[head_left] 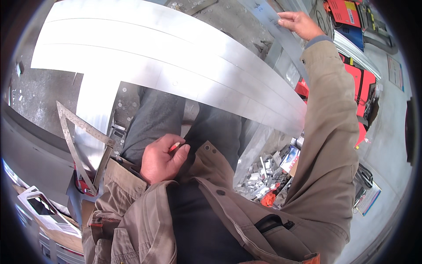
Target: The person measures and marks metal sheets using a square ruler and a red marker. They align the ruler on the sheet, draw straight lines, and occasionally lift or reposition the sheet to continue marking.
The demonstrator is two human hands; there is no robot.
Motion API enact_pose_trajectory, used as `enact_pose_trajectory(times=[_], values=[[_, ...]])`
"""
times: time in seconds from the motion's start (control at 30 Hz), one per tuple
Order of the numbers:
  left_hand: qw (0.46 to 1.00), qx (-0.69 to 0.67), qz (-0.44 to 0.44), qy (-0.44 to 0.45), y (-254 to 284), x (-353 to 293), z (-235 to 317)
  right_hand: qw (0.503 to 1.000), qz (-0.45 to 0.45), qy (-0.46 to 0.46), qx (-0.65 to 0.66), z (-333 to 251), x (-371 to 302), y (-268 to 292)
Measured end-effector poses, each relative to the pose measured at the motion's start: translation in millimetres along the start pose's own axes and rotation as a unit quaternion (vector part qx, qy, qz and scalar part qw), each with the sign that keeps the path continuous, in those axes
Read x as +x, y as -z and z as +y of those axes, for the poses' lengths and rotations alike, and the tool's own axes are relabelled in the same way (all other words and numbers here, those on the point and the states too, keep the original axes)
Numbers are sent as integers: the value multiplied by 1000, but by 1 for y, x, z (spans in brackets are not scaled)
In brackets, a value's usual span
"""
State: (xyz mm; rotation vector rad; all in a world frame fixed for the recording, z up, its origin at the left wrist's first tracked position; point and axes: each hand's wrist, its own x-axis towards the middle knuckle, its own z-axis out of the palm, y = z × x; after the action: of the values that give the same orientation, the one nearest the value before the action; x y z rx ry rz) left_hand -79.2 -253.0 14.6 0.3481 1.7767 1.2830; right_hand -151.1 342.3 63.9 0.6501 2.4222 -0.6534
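Observation:
My left hand point(163, 159) is closed in front of my lap around a red pencil point(173, 148), its sharpened tip showing between thumb and fingers. At the upper right, my right arm is stretched out. The fingers of my right hand point(300, 25) grip the edge of a long bluish metal strip point(269, 21) with handwritten marks. A large shiny metal sheet point(176, 57) with thin lines along it spreads across in front of my knees. A narrower metal piece point(97, 103) runs from it toward me. On that piece, beside my left sleeve, rests a metal triangle ruler point(83, 124).
Metal offcuts point(259, 176) lie heaped at the lower right near an orange item point(268, 199). Red and black cases point(360, 86) and a red machine point(343, 12) stand at the right. A phone point(41, 205) lies on papers at the lower left. Small scraps litter the floor.

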Motion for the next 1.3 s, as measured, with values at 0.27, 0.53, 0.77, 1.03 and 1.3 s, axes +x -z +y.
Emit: enact_pose_trajectory(times=[0.27, 0.53, 0.77, 1.03, 1.3], values=[[1000, 8, -2, -12, 0, 0, -4, 986, 125, 54, -95, -11, -28, -36], [998, 46, 14, -40, 1, -12, -1, 906, 320, 140, -240, -35, -67, -105], [995, 63, -15, -72, 4, -13, -15, 889, 328, 135, -291, -37, -70, -136], [996, 40, -1, -76, 11, -24, -16, 918, 300, 138, -218, -83, -78, -132], [953, -255, 106, -123, 22, -41, 1, 925, 98, 312, 191, -251, -225, -237]])
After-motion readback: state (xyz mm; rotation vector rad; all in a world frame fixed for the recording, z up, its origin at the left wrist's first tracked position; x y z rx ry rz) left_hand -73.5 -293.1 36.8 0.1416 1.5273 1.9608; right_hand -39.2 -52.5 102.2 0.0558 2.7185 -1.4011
